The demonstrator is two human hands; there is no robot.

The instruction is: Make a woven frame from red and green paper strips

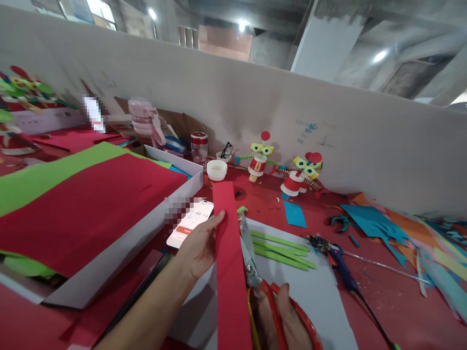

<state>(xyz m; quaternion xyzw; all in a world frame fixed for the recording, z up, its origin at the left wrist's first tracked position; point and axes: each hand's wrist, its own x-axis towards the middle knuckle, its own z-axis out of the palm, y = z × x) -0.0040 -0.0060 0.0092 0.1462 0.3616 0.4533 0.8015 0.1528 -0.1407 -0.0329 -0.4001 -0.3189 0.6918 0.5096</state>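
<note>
The right hand [295,326] lies nearest the camera, gripping the scissors [254,273] by their red handles, just right of the red strip [230,262]. The metal blades point away from the camera along the strip's right edge; whether they are cutting into it cannot be told. The left hand [200,247] pinches the red strip from its left side, thumb on the face turned to the camera. The strip is held lengthwise, running away from the camera above the pale sheet [310,301].

Right of the red strip, several green strips [284,250] lie loosely across the pale sheet. Farther right are the glue gun [343,267] and cut pieces of blue paper [375,223] and orange paper. Left of the strip, a phone [186,228] shows a timer, partly behind the left hand; beyond it on that side, a white box [120,260] bears large red and green sheets.

Just past the strip's far end stands a white cup [216,170], with a red-lidded jar [199,148] behind and to its left. Two paper figures [257,165] stand beyond and to the right of the strip, on the red surface [386,301] near the wall.
</note>
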